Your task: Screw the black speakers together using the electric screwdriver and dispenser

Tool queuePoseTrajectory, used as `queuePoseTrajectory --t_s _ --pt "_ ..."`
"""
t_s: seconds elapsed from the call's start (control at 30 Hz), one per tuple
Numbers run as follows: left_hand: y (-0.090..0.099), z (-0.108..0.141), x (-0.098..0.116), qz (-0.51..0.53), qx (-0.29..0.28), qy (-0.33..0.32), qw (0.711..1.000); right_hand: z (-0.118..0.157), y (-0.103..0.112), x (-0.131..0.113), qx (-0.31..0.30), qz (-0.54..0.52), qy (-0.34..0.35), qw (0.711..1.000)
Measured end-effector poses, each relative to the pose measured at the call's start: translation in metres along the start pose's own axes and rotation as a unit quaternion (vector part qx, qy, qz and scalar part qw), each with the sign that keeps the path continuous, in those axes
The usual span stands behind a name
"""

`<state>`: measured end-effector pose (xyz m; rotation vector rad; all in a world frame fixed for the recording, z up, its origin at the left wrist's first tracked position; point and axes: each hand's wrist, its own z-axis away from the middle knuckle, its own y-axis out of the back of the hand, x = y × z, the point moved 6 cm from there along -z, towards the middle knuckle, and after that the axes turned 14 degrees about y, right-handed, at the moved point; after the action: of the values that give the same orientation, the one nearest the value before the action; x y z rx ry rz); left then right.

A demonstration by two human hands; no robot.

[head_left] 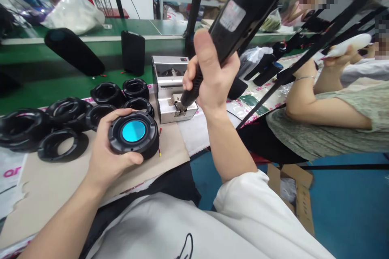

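My left hand (112, 145) is wrapped round a black ring-shaped speaker part (148, 142) with a shiny blue disc in its centre, resting over the cardboard sheet. A thin wire with a yellow tip sticks out at its right side. In my right hand (212, 72) is a black electric screwdriver (235, 11) with a white label, tilted, thumb along its body. Its lower end meets the front of a silver screw feeder (174, 107); whether a screw is on the bit is too small to tell.
Several black rings (68, 113) stand left of my left hand. Behind them are black speaker bodies (133, 52) on the green bench (118, 76). Brown cardboard (170, 145) covers the near edge. At the right, a co-worker's arm (328, 105) is close, beyond a black strap (300, 62).
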<state>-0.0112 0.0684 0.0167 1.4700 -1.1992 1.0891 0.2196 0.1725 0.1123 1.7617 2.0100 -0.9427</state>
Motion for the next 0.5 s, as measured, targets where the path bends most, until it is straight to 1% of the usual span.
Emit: queuePoseTrajectory --t_s 0.1,0.2,0.3,0.37,0.43,0.5 --pt "0.0 0.0 -0.001 -0.015 0.003 0.011 1.0 0.0 -0.009 -0.003 0.024 0.021 -0.011 0.999" --pt "0.0 0.0 -0.001 -0.016 0.001 0.011 1.0 0.004 -0.015 0.003 0.02 0.021 -0.023 0.999" --pt "-0.001 -0.001 0.0 -0.013 0.002 0.005 1.0 0.008 -0.012 0.01 0.012 0.005 -0.026 1.0" --pt "-0.001 0.0 0.002 -0.01 0.002 0.001 1.0 0.01 -0.009 0.011 -0.01 -0.008 -0.039 0.999" --pt "-0.002 0.0 0.003 -0.009 -0.001 0.0 1.0 0.011 -0.009 0.005 -0.019 -0.013 -0.059 0.998" --pt "-0.003 0.001 0.004 -0.011 -0.001 -0.002 1.0 0.006 -0.012 -0.009 -0.004 0.014 -0.06 0.998"
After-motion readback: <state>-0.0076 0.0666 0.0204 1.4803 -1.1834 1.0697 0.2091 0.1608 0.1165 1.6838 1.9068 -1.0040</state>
